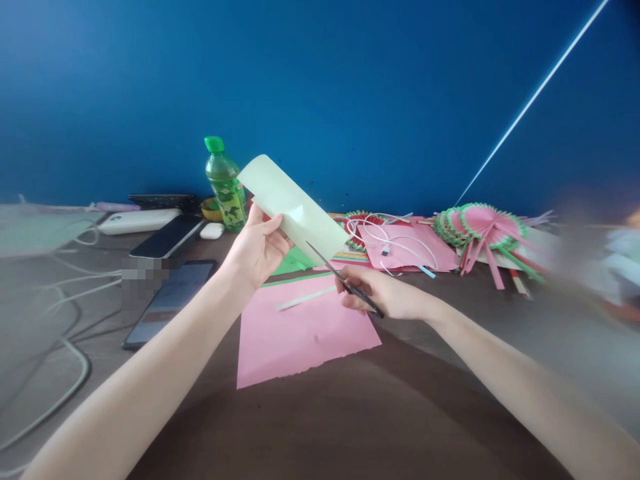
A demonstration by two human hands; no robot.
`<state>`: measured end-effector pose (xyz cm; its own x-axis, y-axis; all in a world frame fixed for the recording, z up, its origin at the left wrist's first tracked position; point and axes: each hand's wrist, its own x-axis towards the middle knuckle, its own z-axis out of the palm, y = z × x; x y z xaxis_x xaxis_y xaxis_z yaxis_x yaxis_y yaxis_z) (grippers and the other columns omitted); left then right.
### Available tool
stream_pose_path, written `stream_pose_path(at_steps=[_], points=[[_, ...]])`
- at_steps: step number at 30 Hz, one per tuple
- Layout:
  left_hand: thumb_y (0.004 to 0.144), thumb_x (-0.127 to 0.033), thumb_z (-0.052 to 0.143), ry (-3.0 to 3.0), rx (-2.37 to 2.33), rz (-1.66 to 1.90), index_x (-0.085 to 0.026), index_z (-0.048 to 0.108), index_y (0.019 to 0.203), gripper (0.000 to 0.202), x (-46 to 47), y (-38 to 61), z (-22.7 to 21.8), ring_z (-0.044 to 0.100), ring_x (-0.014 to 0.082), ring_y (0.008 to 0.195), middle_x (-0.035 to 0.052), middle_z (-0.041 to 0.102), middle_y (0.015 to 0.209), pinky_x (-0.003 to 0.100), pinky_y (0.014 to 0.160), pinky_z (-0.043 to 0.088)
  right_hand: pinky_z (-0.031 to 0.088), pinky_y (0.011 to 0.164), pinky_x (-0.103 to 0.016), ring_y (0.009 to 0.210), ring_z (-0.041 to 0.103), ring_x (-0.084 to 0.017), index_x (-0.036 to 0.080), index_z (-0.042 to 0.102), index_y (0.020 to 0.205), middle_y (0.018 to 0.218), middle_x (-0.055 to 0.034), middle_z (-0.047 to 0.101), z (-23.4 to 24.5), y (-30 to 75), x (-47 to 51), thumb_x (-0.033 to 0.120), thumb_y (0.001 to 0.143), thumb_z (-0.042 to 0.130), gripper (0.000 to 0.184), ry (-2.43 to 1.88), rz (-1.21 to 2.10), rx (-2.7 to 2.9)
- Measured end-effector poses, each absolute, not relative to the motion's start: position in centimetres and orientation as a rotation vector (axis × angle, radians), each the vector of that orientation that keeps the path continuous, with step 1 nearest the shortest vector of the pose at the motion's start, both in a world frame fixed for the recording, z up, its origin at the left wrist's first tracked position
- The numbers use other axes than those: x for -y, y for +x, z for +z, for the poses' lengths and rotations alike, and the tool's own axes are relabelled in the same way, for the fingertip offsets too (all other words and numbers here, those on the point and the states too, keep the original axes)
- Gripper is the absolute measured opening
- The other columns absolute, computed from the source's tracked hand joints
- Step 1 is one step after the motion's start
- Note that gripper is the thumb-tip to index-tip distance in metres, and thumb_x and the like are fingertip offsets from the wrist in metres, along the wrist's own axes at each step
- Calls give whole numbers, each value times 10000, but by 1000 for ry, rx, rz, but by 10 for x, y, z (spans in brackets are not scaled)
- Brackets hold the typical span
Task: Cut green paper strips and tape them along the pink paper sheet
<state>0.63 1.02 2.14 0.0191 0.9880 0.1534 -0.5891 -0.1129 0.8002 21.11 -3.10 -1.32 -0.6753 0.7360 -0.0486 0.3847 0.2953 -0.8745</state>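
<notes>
My left hand pinches a pale green sheet of paper by its lower left edge, holding it tilted in the air. In my right hand is a pair of dark scissors, my fingers wrapped round the handles. The scissors' tips point up and left at the paper's lower edge; whether the blades touch it I cannot tell. Below both hands a pink sheet lies on the dark table, with a narrow pale strip on it. A bright green piece of paper shows behind my left hand.
A green drink bottle stands by the blue wall. Left of it lie phones, a white power bank, an earbud case and loose cables. Pink sheets, a white cable and pleated paper rosettes lie at the back right.
</notes>
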Motion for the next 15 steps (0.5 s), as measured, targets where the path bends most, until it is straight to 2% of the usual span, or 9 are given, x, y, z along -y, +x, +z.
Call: stream_pose_path(at_steps=[8,15], points=[[813,13,360,854,-617,1493,-310,542,1076,454,-9,7,21,599,137,1023,-20,613,1142,323,891,492,364,540,-214,566,401,-73,188,439,869,721,26,446,-14,210,31,474,798,543,312,-991,1343,2204],[819,23,350,820,-609,1499,-303,533,1112,474,-7,9,23,596,143,1029,-14,606,1157,360,921,475,358,536,-213,564,400,-70,192,441,868,728,28,453,-15,209,31,455,798,554,295,-1002,1322,2210]])
